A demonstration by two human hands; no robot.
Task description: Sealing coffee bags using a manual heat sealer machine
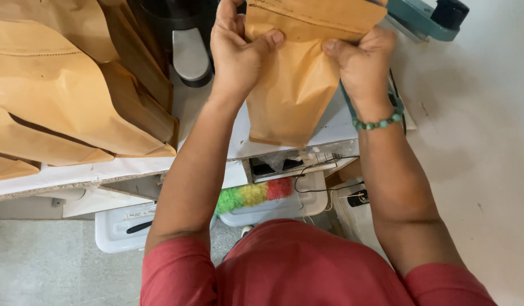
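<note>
I hold a brown paper pouch upright over the white worktop. My left hand grips its upper left side, thumb pressed across the front. My right hand, with a green bead bracelet on the wrist, pinches the upper right side. The pouch's top edge lies toward a teal sealing machine at the top right. The bottom of the pouch rests near the worktop's front edge.
Several filled brown paper pouches lie stacked at the left. A grey metal scoop sits behind my left hand. Under the worktop are white plastic bins, a colourful duster and black cables.
</note>
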